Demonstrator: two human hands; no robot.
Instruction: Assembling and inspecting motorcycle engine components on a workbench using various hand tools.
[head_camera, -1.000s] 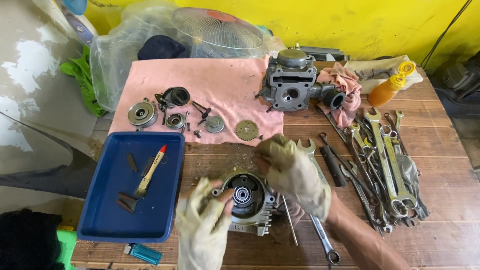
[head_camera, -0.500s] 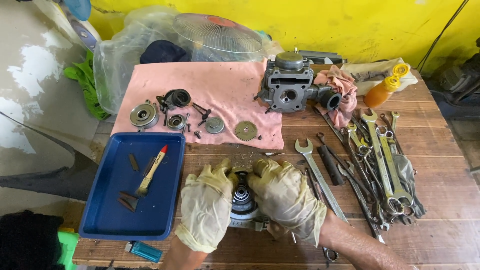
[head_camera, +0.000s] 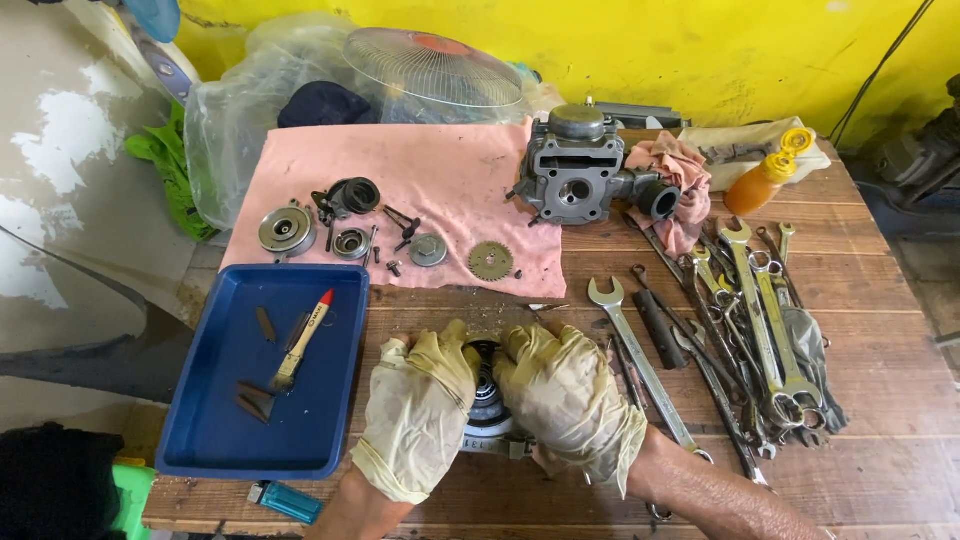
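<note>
Left hand (head_camera: 418, 418) and right hand (head_camera: 568, 405), both gloved, close around the round grey metal engine part (head_camera: 489, 412), right of the blue plastic tray (head_camera: 262, 368); gloves hide most of it.

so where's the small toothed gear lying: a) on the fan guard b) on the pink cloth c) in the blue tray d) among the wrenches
b, the toothed gear lies flat on the pink cloth near its front edge, apart from the blue tray and the wrenches.

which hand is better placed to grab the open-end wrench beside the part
Right. The right hand lies on the metal part next to the wrench; the left hand is on the far side, by the blue tray.
</note>
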